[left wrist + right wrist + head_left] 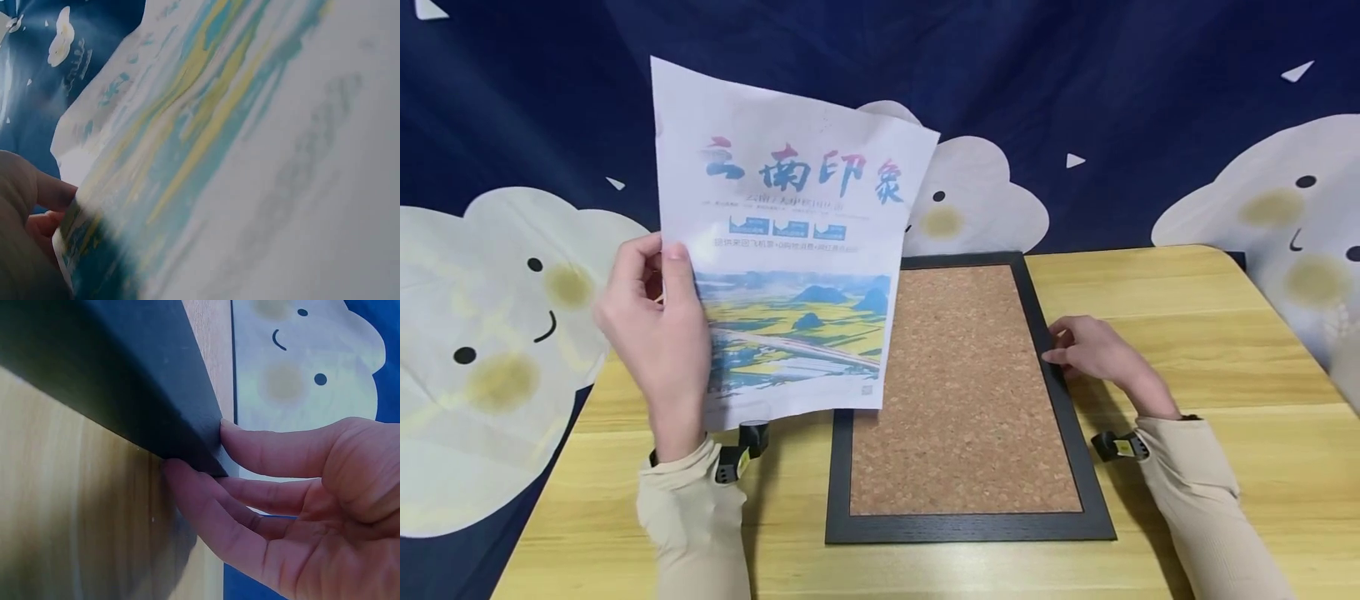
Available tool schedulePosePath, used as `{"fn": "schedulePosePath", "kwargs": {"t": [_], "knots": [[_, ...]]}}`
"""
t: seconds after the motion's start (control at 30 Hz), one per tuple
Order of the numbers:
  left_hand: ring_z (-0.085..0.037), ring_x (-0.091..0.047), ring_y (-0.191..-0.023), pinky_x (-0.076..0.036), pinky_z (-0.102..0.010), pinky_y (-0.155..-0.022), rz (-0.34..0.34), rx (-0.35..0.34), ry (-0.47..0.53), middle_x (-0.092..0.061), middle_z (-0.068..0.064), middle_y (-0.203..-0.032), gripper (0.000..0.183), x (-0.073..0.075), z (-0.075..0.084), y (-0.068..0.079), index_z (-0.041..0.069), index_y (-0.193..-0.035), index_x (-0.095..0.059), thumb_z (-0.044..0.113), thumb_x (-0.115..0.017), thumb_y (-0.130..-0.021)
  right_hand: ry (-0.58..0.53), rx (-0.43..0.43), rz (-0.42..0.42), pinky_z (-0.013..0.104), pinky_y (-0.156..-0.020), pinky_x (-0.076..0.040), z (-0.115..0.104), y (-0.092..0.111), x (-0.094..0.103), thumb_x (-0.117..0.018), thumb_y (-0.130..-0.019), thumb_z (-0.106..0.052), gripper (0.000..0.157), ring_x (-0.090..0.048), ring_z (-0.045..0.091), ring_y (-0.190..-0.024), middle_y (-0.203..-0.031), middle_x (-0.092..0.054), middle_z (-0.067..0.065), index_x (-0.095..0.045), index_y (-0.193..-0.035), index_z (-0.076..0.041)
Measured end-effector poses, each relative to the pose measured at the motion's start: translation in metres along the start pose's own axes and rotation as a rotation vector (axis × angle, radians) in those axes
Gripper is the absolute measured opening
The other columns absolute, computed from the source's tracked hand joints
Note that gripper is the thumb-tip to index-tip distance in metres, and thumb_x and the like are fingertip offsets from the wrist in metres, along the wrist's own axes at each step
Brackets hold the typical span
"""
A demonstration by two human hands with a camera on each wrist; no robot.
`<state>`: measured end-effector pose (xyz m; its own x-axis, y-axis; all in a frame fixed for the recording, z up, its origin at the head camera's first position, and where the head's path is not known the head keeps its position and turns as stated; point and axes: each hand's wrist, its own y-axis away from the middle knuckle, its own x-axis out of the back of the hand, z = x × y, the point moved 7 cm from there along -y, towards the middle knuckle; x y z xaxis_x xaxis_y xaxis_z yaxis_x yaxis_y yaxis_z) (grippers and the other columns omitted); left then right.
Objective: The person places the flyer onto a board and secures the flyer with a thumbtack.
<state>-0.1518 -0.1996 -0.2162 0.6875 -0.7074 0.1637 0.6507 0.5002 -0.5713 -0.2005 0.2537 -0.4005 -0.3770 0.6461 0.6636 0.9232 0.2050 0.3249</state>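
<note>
My left hand (662, 333) pinches the left edge of a printed paper poster (775, 250), thumb in front and fingers behind. The sheet hangs upright above the table with its print toward me: large coloured characters over a landscape of yellow fields. In the left wrist view the poster (206, 137) fills most of the picture. A cork board (970, 400) in a black frame lies on the table, its upper left part hidden behind the poster. My right hand (1093, 350) grips the frame's right side; in the right wrist view the thumb and fingers (275, 450) pinch the black frame (144, 381).
The light wood table (1210, 350) extends on both sides of the board. Behind it hangs a dark blue cloth (1060, 67) with smiling white clouds. A small black wrist camera (741, 454) sits at the left cuff, another wrist camera (1120, 446) at the right.
</note>
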Motion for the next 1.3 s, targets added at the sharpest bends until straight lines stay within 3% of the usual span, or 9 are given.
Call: {"fn": "schedulePosePath", "kwargs": {"t": [0.2, 0.43, 0.7, 0.87, 1.03, 1.2, 1.3], "knots": [[-0.014, -0.048, -0.066, -0.037, -0.023, -0.06, -0.163, 0.14, 0.192, -0.055, 0.001, -0.078, 0.017, -0.036, -0.01, 0.012, -0.003, -0.109, -0.07, 0.005, -0.056, -0.104, 0.012, -0.005, -0.003, 0.041, -0.068, -0.061, 0.0, 0.0, 0.0, -0.067, -0.097, -0.002, 0.045, -0.071, 0.026, -0.074, -0.105, -0.064, 0.034, -0.048, -0.129, 0.024], [-0.013, -0.046, -0.068, -0.035, -0.022, -0.062, -0.305, 0.195, 0.335, -0.055, -0.002, -0.081, 0.015, -0.076, -0.013, 0.035, -0.006, -0.11, -0.067, 0.0, -0.056, -0.103, 0.013, -0.006, -0.003, 0.041, -0.068, -0.061, 0.001, -0.002, -0.001, -0.067, -0.098, -0.002, 0.046, -0.072, 0.026, -0.074, -0.106, -0.064, 0.035, -0.047, -0.131, 0.024], [-0.012, -0.062, -0.076, -0.05, -0.023, -0.07, -0.435, 0.396, 0.475, -0.065, -0.009, -0.099, 0.017, -0.104, -0.026, 0.053, -0.003, -0.117, -0.061, -0.002, -0.056, -0.101, 0.007, -0.023, 0.004, 0.041, -0.068, -0.061, -0.002, -0.003, -0.002, -0.066, -0.097, -0.001, 0.046, -0.071, 0.026, -0.074, -0.106, -0.063, 0.034, -0.047, -0.131, 0.023], [-0.014, -0.063, -0.077, -0.049, -0.024, -0.068, -0.574, 0.454, 0.383, -0.067, -0.011, -0.102, 0.022, -0.121, -0.036, 0.063, -0.002, -0.121, -0.061, -0.001, -0.059, -0.099, -0.002, -0.024, 0.008, 0.041, -0.069, -0.061, -0.002, -0.002, -0.003, -0.065, -0.098, -0.001, 0.043, -0.071, 0.025, -0.075, -0.106, -0.063, 0.033, -0.048, -0.13, 0.022], [-0.023, -0.067, -0.085, -0.051, -0.029, -0.073, -0.735, 0.503, 0.241, -0.069, -0.015, -0.11, 0.036, -0.135, -0.051, 0.073, 0.002, -0.135, -0.055, 0.003, -0.061, -0.099, -0.01, -0.02, 0.012, 0.042, -0.069, -0.061, -0.002, -0.002, -0.003, -0.065, -0.098, -0.001, 0.044, -0.071, 0.026, -0.075, -0.106, -0.064, 0.033, -0.048, -0.131, 0.022], [-0.028, -0.066, -0.086, -0.049, -0.033, -0.074, -0.823, 0.526, 0.115, -0.068, -0.016, -0.112, 0.051, -0.141, -0.065, 0.078, 0.007, -0.147, -0.046, 0.004, -0.062, -0.099, 0.003, -0.015, 0.006, 0.041, -0.069, -0.061, -0.003, -0.002, -0.003, -0.066, -0.098, -0.002, 0.045, -0.071, 0.026, -0.075, -0.106, -0.063, 0.033, -0.048, -0.131, 0.022], [-0.028, -0.065, -0.084, -0.049, -0.034, -0.072, -0.848, 0.495, 0.03, -0.066, -0.016, -0.114, 0.055, -0.143, -0.071, 0.079, 0.008, -0.151, -0.042, 0.005, -0.062, -0.1, 0.002, -0.008, 0.002, 0.041, -0.069, -0.061, -0.003, -0.002, -0.002, -0.067, -0.097, -0.003, 0.045, -0.071, 0.026, -0.075, -0.106, -0.063, 0.033, -0.048, -0.13, 0.022]]}}
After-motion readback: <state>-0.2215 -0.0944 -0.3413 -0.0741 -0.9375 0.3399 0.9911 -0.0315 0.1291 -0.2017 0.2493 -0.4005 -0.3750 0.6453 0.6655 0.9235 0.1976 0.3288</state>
